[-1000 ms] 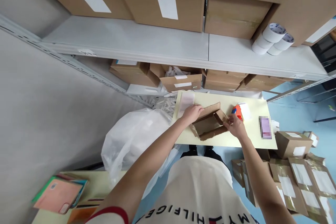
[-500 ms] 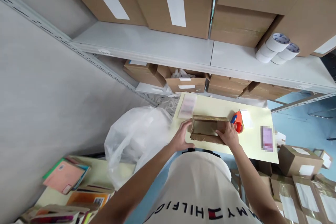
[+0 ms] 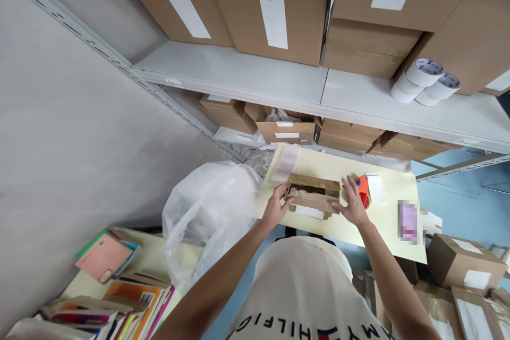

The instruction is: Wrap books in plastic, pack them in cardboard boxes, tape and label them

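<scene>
A small brown cardboard box point(image 3: 313, 201) lies on the pale yellow table point(image 3: 370, 231) in front of me. Its long front and back flaps lean inward, leaving a dark narrow gap between them; a white label shows on the near side. My left hand point(image 3: 277, 205) grips the box's left end, thumb at the front flap and fingers round the corner. At the right end, my right hand point(image 3: 353, 204) has its fingers spread, and only the thumb is at the flap's corner. Just beyond those fingers lies an orange-red tape dispenser point(image 3: 362, 190).
White paper point(image 3: 375, 188), a pinkish sheet point(image 3: 287, 163) and a blurred purple item point(image 3: 408, 221) lie on the table. Left stands a big clear plastic bag point(image 3: 211, 196). Ahead, a grey shelf point(image 3: 239, 71) holds cartons and tape rolls point(image 3: 418, 79). More cartons point(image 3: 464, 265) are stacked right.
The box's front flap has folded inward, narrowing the opening. My right hand has loosened from the right end and spread its fingers; my left hand has closed on the left end.
</scene>
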Demonstrator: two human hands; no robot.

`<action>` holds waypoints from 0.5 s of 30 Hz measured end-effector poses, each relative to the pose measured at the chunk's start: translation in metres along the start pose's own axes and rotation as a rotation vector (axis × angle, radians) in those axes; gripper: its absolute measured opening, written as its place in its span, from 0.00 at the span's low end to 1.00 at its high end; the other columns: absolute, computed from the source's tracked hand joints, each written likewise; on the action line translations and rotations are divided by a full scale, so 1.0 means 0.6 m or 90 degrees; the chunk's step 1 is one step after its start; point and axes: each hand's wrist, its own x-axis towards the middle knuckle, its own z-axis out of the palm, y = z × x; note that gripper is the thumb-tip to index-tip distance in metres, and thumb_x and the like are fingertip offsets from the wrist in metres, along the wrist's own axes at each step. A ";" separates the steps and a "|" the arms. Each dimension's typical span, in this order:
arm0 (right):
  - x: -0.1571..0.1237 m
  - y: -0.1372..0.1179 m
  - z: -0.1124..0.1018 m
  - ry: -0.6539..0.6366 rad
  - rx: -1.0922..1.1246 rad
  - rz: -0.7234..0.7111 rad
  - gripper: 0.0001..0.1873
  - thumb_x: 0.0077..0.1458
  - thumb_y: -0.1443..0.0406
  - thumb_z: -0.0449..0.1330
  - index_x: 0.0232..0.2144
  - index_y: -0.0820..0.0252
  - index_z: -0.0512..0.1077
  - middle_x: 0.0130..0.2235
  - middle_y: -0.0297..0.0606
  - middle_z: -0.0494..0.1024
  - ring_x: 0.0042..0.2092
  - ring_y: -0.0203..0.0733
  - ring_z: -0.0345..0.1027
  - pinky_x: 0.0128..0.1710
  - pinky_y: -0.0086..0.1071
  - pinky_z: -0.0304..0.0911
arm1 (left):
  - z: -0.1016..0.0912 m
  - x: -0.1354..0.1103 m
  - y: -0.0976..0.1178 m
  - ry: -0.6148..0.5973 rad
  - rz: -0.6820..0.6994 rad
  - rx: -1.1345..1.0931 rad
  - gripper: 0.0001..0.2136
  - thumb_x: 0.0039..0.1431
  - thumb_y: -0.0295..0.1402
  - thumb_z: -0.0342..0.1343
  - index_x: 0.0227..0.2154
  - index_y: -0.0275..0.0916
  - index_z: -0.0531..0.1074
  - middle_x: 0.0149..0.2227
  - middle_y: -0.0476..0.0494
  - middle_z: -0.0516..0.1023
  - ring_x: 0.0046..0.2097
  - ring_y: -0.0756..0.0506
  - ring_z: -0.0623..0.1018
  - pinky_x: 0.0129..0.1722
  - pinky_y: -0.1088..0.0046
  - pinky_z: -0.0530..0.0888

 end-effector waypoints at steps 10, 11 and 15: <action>-0.028 0.003 0.054 0.021 -0.023 0.031 0.25 0.62 0.55 0.50 0.60 0.52 0.62 0.62 0.48 0.61 0.65 0.53 0.56 0.57 0.49 0.64 | 0.016 0.014 0.029 -0.169 0.071 0.262 0.37 0.60 0.42 0.56 0.68 0.44 0.45 0.72 0.35 0.38 0.71 0.34 0.47 0.63 0.56 0.63; -0.033 0.006 0.058 0.030 -0.024 0.039 0.26 0.63 0.55 0.50 0.61 0.52 0.61 0.62 0.48 0.62 0.64 0.53 0.57 0.58 0.50 0.63 | 0.021 0.016 0.029 -0.190 0.065 0.272 0.37 0.60 0.43 0.56 0.68 0.44 0.45 0.72 0.36 0.37 0.71 0.34 0.46 0.63 0.56 0.64; -0.047 0.034 0.073 0.048 -0.025 0.085 0.27 0.63 0.54 0.48 0.62 0.54 0.59 0.62 0.48 0.63 0.66 0.52 0.53 0.59 0.50 0.61 | 0.043 0.023 0.014 -0.269 0.040 0.294 0.36 0.63 0.43 0.51 0.69 0.42 0.43 0.72 0.35 0.33 0.71 0.34 0.45 0.61 0.57 0.65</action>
